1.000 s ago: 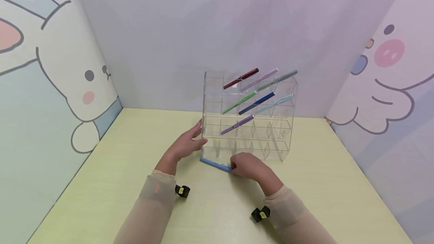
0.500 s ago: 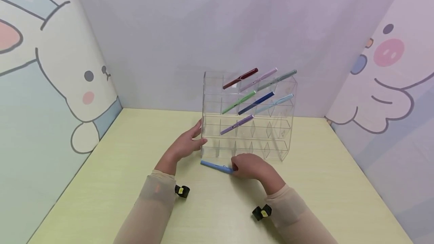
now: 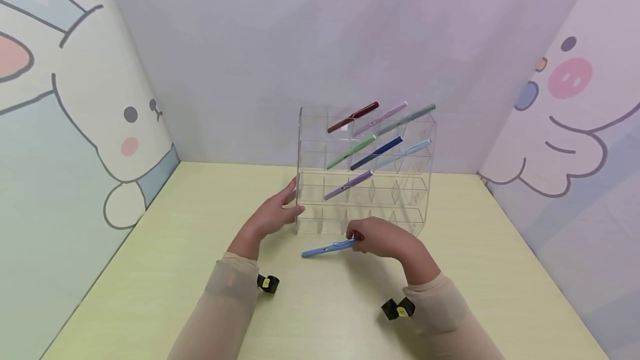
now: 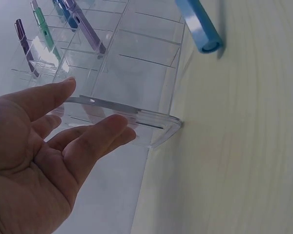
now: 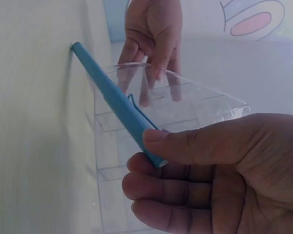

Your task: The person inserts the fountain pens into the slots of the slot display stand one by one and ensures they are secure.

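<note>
My right hand (image 3: 382,236) pinches the clipped end of a blue pen (image 3: 327,249) between thumb and fingers, just in front of the clear acrylic pen rack (image 3: 334,211). In the right wrist view the pen (image 5: 118,103) slants away from the thumb, its far end low near the tabletop. My left hand (image 3: 272,214) rests at the rack's left side with fingers fairly straight, the thumb by the front edge. Seen from the left wrist, those fingers (image 4: 95,141) lie along the side panel.
Pens lie tilted in the rack's upper tiers: dark red (image 3: 353,117), pink, grey-green, green (image 3: 351,152), dark blue and light blue. A purple pen (image 3: 348,185) lies in the third tier. The pale tabletop (image 3: 150,271) meets walls with cartoon animals.
My right hand has risen slightly and moved right with the blue pen. The pen has turned, its clipped end now higher than its left end. The left hand has stayed at the rack.
</note>
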Demonstrator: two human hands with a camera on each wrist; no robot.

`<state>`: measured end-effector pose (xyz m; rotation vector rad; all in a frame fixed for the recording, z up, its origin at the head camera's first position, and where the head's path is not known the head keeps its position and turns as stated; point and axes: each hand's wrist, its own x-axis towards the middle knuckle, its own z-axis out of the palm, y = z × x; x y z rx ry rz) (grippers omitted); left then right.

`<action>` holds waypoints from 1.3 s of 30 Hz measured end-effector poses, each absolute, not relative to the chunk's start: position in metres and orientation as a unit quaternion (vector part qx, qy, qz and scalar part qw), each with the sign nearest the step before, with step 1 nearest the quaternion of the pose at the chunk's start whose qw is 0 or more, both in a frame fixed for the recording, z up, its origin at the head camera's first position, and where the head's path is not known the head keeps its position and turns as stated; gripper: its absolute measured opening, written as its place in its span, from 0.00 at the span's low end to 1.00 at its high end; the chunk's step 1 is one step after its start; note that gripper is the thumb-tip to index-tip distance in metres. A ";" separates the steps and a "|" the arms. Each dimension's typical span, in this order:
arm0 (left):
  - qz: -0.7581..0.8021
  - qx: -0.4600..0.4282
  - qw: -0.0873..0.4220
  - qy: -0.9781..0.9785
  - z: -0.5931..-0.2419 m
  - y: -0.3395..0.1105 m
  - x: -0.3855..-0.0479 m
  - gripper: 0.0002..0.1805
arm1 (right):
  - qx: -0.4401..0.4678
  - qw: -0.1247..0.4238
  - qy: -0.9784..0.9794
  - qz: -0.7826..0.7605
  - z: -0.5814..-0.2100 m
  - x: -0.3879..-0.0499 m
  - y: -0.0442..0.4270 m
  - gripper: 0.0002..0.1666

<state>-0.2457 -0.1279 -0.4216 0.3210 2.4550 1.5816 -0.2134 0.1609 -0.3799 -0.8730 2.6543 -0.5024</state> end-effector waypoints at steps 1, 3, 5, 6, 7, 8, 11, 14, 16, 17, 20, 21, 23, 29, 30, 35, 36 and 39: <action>0.536 0.108 0.102 0.831 -0.422 -0.128 -0.246 0.43 | -0.308 0.145 0.923 -0.178 -0.379 -0.214 0.163 0.05; 0.536 0.109 0.103 0.831 -0.422 -0.128 -0.246 0.43 | -0.317 0.133 0.921 -0.185 -0.377 -0.215 0.166 0.04; 0.536 0.108 0.102 0.831 -0.421 -0.128 -0.245 0.43 | -0.316 0.126 0.919 -0.201 -0.374 -0.217 0.170 0.04; 0.536 0.108 0.102 0.831 -0.421 -0.128 -0.245 0.43 | -0.315 0.123 0.917 -0.212 -0.372 -0.217 0.171 0.04; 0.536 0.107 0.103 0.831 -0.421 -0.128 -0.245 0.43 | -0.313 0.120 0.915 -0.224 -0.370 -0.218 0.173 0.04; 0.538 0.108 0.104 0.829 -0.420 -0.128 -0.245 0.43 | -0.313 0.118 0.912 -0.238 -0.369 -0.218 0.175 0.03; 0.543 0.114 0.105 0.825 -0.420 -0.129 -0.245 0.43 | -0.314 0.117 0.898 -0.286 -0.364 -0.219 0.180 0.03; 0.545 0.117 0.106 0.824 -0.420 -0.129 -0.244 0.43 | -0.318 0.124 0.882 -0.325 -0.361 -0.220 0.185 0.04; 0.545 0.118 0.106 0.823 -0.421 -0.130 -0.244 0.43 | -0.320 0.126 0.876 -0.337 -0.360 -0.220 0.188 0.05; 0.545 0.118 0.107 0.823 -0.421 -0.130 -0.244 0.43 | -0.320 0.126 0.876 -0.339 -0.359 -0.220 0.189 0.06; 0.542 0.116 0.106 0.826 -0.422 -0.130 -0.245 0.43 | -0.321 0.126 0.874 -0.343 -0.357 -0.221 0.194 0.06; 0.541 0.115 0.106 0.826 -0.422 -0.130 -0.245 0.43 | -0.321 0.127 0.873 -0.346 -0.356 -0.222 0.195 0.07; 0.540 0.113 0.107 0.827 -0.422 -0.130 -0.245 0.43 | -0.319 0.128 0.869 -0.356 -0.353 -0.222 0.199 0.08; 0.538 0.112 0.109 0.828 -0.421 -0.129 -0.245 0.43 | -0.308 0.120 0.856 -0.397 -0.348 -0.225 0.214 0.14; 0.538 0.112 0.109 0.828 -0.421 -0.129 -0.245 0.43 | -0.305 0.117 0.852 -0.409 -0.348 -0.226 0.217 0.15; 0.539 0.111 0.109 0.828 -0.421 -0.129 -0.245 0.43 | -0.290 0.099 0.825 -0.476 -0.343 -0.229 0.230 0.16; 0.538 0.113 0.109 0.828 -0.421 -0.129 -0.244 0.43 | -0.288 0.091 0.819 -0.488 -0.342 -0.229 0.233 0.16; 0.538 0.116 0.109 0.828 -0.420 -0.129 -0.244 0.43 | -0.283 0.063 0.800 -0.526 -0.339 -0.231 0.240 0.16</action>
